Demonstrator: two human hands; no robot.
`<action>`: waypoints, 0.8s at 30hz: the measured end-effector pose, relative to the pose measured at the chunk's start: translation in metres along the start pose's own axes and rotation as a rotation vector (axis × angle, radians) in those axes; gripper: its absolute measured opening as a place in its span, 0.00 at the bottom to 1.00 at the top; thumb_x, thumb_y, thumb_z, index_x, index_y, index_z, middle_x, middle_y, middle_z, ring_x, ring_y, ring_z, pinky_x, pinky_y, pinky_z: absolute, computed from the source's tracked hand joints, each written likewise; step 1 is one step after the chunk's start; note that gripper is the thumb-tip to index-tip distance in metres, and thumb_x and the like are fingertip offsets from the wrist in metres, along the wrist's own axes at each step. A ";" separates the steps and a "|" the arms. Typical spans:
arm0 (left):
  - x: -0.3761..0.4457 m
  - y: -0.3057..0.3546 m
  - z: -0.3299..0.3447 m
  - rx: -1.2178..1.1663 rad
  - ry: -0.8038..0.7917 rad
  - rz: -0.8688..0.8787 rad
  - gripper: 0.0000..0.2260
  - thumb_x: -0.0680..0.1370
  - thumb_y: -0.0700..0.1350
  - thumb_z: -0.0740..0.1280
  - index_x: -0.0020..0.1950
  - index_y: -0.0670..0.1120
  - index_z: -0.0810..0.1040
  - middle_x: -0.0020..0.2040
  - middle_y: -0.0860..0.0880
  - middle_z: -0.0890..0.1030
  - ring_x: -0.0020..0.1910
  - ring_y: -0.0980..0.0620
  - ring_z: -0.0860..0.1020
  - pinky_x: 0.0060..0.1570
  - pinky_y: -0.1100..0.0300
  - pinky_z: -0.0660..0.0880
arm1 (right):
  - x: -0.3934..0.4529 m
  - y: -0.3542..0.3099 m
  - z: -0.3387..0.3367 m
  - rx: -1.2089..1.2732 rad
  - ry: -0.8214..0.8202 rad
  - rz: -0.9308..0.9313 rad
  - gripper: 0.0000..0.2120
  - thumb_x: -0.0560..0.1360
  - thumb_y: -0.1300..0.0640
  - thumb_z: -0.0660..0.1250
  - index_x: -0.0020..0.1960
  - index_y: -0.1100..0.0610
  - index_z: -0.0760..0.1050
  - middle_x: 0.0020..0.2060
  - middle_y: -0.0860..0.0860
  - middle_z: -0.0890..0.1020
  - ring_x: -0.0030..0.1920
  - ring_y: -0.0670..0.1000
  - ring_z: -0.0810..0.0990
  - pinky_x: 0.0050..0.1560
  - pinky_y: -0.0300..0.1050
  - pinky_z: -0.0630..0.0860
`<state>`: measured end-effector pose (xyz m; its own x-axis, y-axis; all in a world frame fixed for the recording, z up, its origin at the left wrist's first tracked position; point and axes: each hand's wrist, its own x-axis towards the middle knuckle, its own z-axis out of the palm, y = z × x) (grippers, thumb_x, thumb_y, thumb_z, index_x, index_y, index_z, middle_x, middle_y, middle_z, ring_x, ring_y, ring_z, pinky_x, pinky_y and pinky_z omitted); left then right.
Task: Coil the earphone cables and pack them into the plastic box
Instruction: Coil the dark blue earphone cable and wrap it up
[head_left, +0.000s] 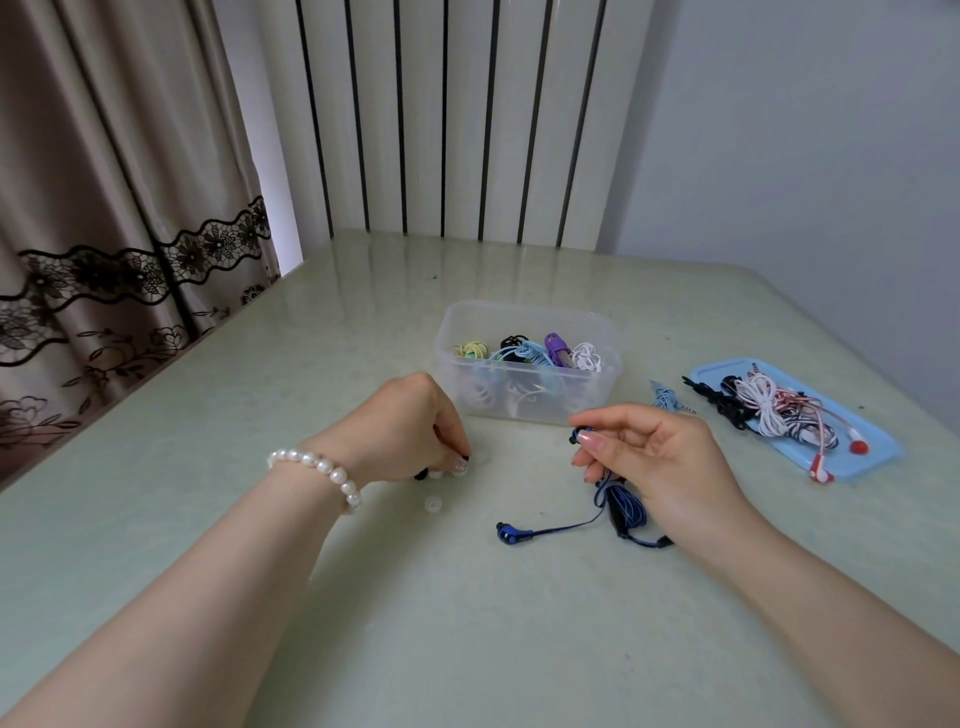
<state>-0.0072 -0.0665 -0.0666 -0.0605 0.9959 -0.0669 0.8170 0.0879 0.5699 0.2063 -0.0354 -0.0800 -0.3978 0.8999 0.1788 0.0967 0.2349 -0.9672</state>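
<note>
Pinching blue earbud (581, 434) in R hand (654, 457) grip, coil below

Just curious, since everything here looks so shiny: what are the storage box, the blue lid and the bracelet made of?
Plastic box: clear, slightly frosted plastic; the cables show through its wall. Blue lid: probably opaque, smooth plastic with a raised rim. Bracelet: round, glossy white beads, pearl-like; real or imitation cannot be told.
</note>
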 end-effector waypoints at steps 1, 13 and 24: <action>0.000 0.000 0.000 -0.007 0.004 -0.003 0.04 0.69 0.38 0.73 0.40 0.46 0.84 0.28 0.53 0.80 0.27 0.58 0.76 0.26 0.74 0.69 | 0.000 0.000 0.000 -0.002 0.000 0.000 0.09 0.72 0.70 0.65 0.44 0.57 0.79 0.32 0.55 0.81 0.28 0.46 0.77 0.34 0.34 0.75; -0.013 0.037 0.016 -0.823 0.059 0.076 0.06 0.71 0.28 0.68 0.40 0.38 0.78 0.35 0.43 0.81 0.29 0.55 0.81 0.34 0.63 0.79 | 0.000 -0.005 -0.002 0.096 0.055 0.043 0.08 0.73 0.65 0.64 0.43 0.56 0.81 0.29 0.50 0.82 0.30 0.45 0.78 0.36 0.34 0.75; -0.017 0.049 0.035 -1.106 0.047 0.012 0.09 0.67 0.27 0.69 0.38 0.40 0.81 0.34 0.47 0.83 0.32 0.54 0.80 0.36 0.67 0.77 | -0.004 -0.013 -0.005 0.225 0.036 0.034 0.08 0.62 0.59 0.69 0.41 0.57 0.81 0.32 0.54 0.84 0.32 0.49 0.81 0.38 0.37 0.78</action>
<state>0.0541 -0.0796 -0.0667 -0.0965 0.9946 -0.0385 -0.1443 0.0242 0.9892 0.2112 -0.0397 -0.0674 -0.3647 0.9193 0.1475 -0.0981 0.1196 -0.9880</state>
